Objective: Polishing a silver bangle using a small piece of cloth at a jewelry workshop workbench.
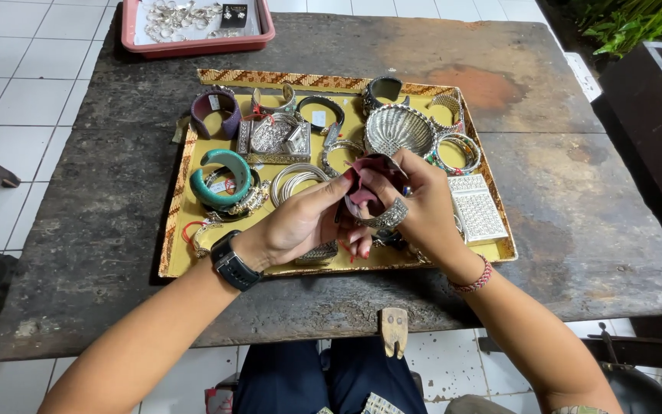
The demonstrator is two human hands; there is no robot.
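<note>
While both hands meet: over the tray's (174, 230) near edge
Left hand (300, 226): fingers closed on a dark red cuff (369, 184)
Right hand (415, 207): fingers pinch its rim — wide silver ring worn
Around (on tray): teal bangle (220, 178), silver shell dish (400, 130) — far side
Worktop (576, 230): dark, worn

We note a dark, weathered wooden table (561, 230) on white floor tiles (32, 84). A yellow woven-edged tray (185, 207) holds a teal bangle (220, 178), a purple cuff (214, 112), a silver shell-shaped dish (400, 130) and a white studded rectangular case (476, 207). A red plastic tray (193, 44) of silver pieces sits at the far edge.
</note>
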